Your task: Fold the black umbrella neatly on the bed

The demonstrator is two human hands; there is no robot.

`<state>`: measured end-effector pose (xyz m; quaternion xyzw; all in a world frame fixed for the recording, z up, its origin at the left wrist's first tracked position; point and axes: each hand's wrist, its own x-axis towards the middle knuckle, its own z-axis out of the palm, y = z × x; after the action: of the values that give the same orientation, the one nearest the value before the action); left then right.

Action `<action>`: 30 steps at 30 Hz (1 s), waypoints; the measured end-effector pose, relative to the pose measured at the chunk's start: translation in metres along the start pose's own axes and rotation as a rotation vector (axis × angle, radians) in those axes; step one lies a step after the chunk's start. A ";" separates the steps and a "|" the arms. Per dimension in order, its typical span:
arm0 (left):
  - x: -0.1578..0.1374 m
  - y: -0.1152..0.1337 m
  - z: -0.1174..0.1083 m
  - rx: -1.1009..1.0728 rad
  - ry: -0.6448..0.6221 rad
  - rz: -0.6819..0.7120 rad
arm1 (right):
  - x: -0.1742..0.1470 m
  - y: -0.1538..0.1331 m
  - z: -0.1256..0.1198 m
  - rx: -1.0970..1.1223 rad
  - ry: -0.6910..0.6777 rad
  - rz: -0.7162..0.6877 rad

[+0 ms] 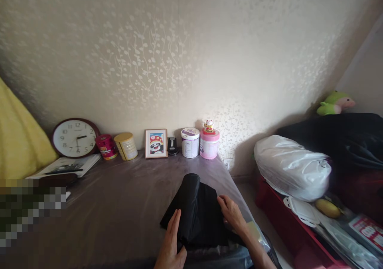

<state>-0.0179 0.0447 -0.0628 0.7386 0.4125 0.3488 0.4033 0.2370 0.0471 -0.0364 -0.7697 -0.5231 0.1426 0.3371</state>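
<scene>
A black plastic bag [206, 207] lies near the front of the grey-covered table, with a thick rolled part on its left and a flat part spread to the right. My left hand [172, 241] rests against the lower left of the roll, fingers stretched out and thumb apart. At the right edge of the flat part, my right hand [231, 213] has its fingers bent and closed on the black plastic. Beneath my right forearm, a yellowish packet [254, 232] in clear plastic shows in part.
Along the wall stand a clock [74, 138], a red can [106, 147], a yellow can [126, 146], a framed panda picture [156, 143] and two tubs, one topped by a figurine [208, 127]. Right of the table are a red bin [287, 225] and a white bag [290, 167].
</scene>
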 end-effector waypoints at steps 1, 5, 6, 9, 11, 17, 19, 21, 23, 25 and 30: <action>0.000 0.000 0.000 0.005 0.000 -0.002 | 0.002 -0.001 0.002 0.029 0.013 0.001; 0.000 -0.001 0.001 0.011 -0.011 0.005 | 0.007 -0.009 0.010 0.115 0.085 0.017; -0.001 -0.001 0.001 0.017 -0.014 0.015 | 0.008 -0.011 0.012 0.130 0.100 0.026; -0.001 -0.002 0.003 0.044 -0.019 0.028 | 0.010 -0.015 0.018 0.142 0.143 0.019; -0.001 -0.003 0.003 0.057 -0.019 0.026 | 0.010 -0.016 0.019 0.154 0.167 -0.013; -0.001 -0.002 0.003 0.088 -0.041 0.050 | 0.009 -0.034 0.013 0.262 0.182 -0.031; -0.001 -0.001 0.004 0.093 -0.045 0.052 | 0.010 -0.045 0.010 0.299 0.177 -0.025; -0.001 0.000 0.006 0.098 -0.023 0.038 | 0.012 -0.057 0.009 0.327 0.179 -0.035; -0.002 0.000 0.009 0.109 -0.011 0.030 | 0.015 -0.068 0.010 0.358 0.180 -0.058; -0.002 -0.001 0.011 0.123 -0.013 0.029 | 0.019 -0.079 0.013 0.396 0.173 -0.073; -0.002 -0.003 0.015 0.154 0.000 -0.008 | 0.030 -0.100 0.036 0.414 0.189 -0.081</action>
<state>-0.0068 0.0397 -0.0721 0.7657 0.4410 0.3144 0.3469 0.1580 0.1096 0.0083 -0.6722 -0.4795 0.1608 0.5407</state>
